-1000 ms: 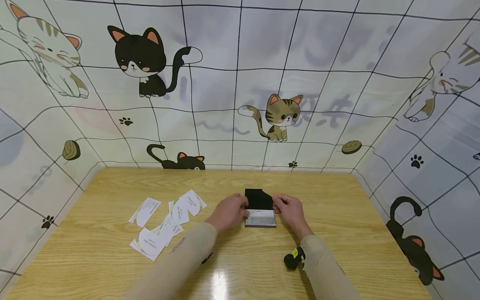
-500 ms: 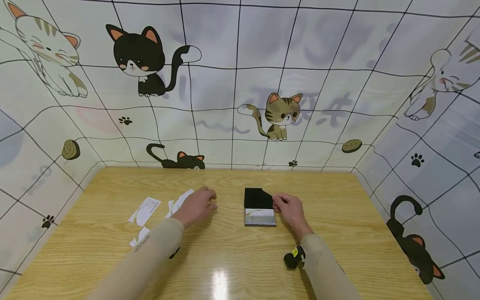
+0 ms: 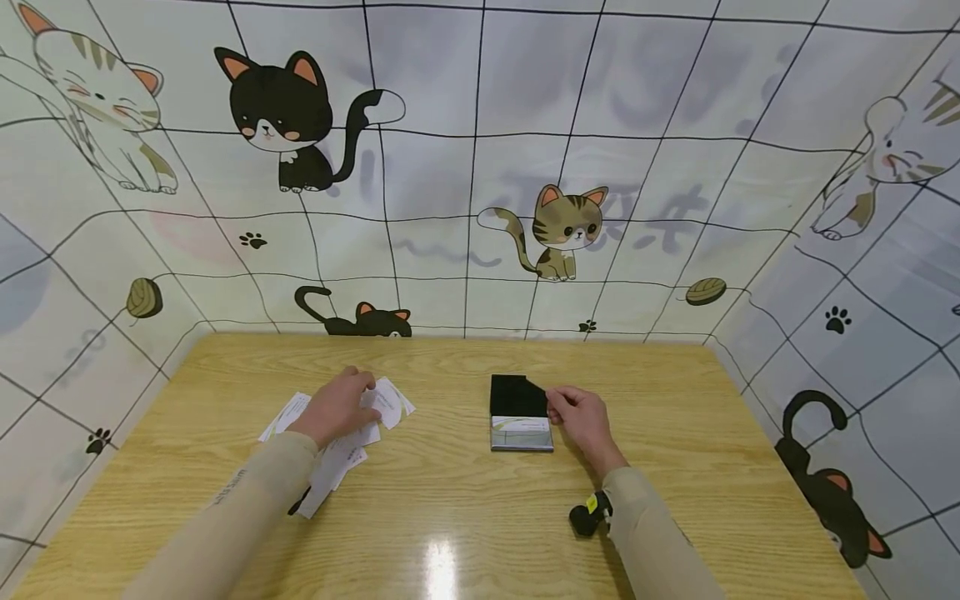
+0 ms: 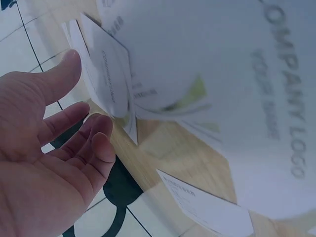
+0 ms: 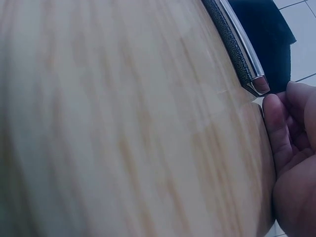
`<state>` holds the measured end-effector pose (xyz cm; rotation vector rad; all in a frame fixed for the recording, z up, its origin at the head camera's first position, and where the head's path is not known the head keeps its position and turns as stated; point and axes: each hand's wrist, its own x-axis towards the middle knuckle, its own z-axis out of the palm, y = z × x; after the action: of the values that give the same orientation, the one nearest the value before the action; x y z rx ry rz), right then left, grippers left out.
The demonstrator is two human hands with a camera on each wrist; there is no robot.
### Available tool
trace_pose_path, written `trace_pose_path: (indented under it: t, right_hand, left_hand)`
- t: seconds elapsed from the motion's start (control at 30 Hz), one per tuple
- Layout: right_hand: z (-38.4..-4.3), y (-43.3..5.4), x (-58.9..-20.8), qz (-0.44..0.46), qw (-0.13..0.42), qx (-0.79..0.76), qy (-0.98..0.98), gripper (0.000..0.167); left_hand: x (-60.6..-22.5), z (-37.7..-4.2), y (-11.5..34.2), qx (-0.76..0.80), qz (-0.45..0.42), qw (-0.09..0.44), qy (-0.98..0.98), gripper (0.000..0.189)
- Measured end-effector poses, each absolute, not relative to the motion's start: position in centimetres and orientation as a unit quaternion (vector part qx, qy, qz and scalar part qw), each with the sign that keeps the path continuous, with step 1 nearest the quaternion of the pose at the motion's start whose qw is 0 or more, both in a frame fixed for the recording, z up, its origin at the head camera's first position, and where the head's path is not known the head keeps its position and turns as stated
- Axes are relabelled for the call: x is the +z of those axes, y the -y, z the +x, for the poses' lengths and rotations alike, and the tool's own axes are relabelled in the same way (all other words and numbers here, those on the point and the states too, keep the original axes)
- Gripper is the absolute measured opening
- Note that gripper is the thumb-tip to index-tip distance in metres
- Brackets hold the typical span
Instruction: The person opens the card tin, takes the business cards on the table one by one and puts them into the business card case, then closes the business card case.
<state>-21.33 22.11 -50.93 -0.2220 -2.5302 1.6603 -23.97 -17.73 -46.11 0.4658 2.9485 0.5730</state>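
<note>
My left hand (image 3: 339,410) is above the scattered white business cards (image 3: 387,403) on the left of the table. In the left wrist view the thumb and loosely bent fingers (image 4: 102,147) hold nothing, close to one card (image 4: 103,69). An open business card case (image 3: 521,442) lies in the middle, with cards in its metal-edged tray and its black flap (image 3: 513,396) raised. My right hand (image 3: 583,418) pinches the flap's right edge between thumb and forefinger. The right wrist view shows the case's silver rim (image 5: 244,42) beside those fingertips.
The wooden table (image 3: 450,517) is bordered by a cat-print cloth (image 3: 427,167) at the back and sides. A black wrist camera (image 3: 585,518) sits by the right cuff. One card (image 3: 285,414) lies partly behind the left hand.
My left hand has let go of the case and moved left, over the loose cards. The right hand stays at the flap, and the case has not moved.
</note>
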Motion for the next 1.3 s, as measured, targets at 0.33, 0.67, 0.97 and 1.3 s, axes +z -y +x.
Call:
trace_pose_path:
  t: [0.33,0.67,0.97,1.3]
  right_hand:
    - [-21.34,-22.04,-50.84,-0.077,0.051,0.549,0.831,0.024]
    - [-21.32,-22.02,-50.82,-0.076,0.055,0.548,0.831,0.024]
    - [-21.40,-22.13,-50.84,-0.073,0.059,0.543,0.835,0.023]
    - [-21.53,-21.96,-50.95,-0.073,0.062,0.555,0.826,0.022]
  left_hand:
    - [-45.73,-23.96,18.26,0.171,0.136,0.072,-0.973,0.052]
    - [-46.04,-24.48,18.13,0.151,0.135,0.075,-0.976,0.045]
    - [-46.01,-24.30,17.85,0.132,0.136,0.061,-0.980,0.047]
    - [-46.23,-24.50,18.44,0.105,0.154,0.013,-0.982,0.048]
